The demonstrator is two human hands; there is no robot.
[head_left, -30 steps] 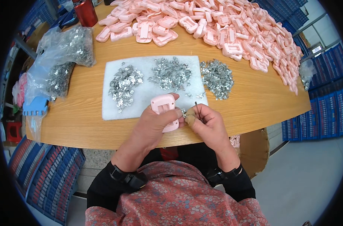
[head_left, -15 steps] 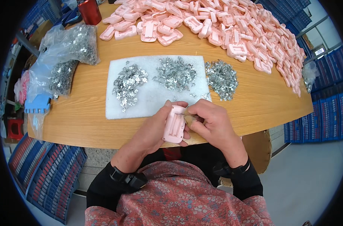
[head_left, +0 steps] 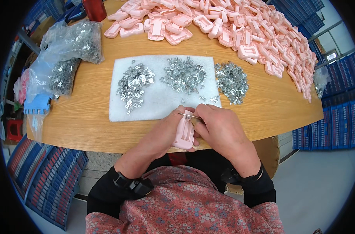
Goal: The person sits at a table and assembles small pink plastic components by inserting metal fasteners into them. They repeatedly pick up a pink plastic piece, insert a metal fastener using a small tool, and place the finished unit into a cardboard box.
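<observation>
My left hand [head_left: 165, 130] is closed around a pale pink plastic casing [head_left: 184, 136] with a long recessed compartment, held tilted just above the table's near edge. My right hand [head_left: 220, 126] pinches a slim metal tool [head_left: 191, 116], seemingly tweezers, laid across the casing's upper end. Its tip points left, near my left thumb. Small metal pieces seem to sit at that end of the recess, partly hidden by the tool and fingers. Beyond my hands, a white foam sheet [head_left: 162, 107] carries two heaps of small shiny metal clips, the left heap [head_left: 134, 85] and the middle heap [head_left: 184, 75].
A third clip heap [head_left: 232, 83] lies at the sheet's right edge. A large pile of pink casings [head_left: 243, 35] covers the table's far and right side. Clear bags of metal parts [head_left: 84, 43], a blue foam piece [head_left: 37, 104] and a red cylinder [head_left: 94, 9] stand at left.
My right hand has turned over the casing's upper end, and the metal tool now lies more plainly across it. The casing is tilted slightly differently in my left hand.
</observation>
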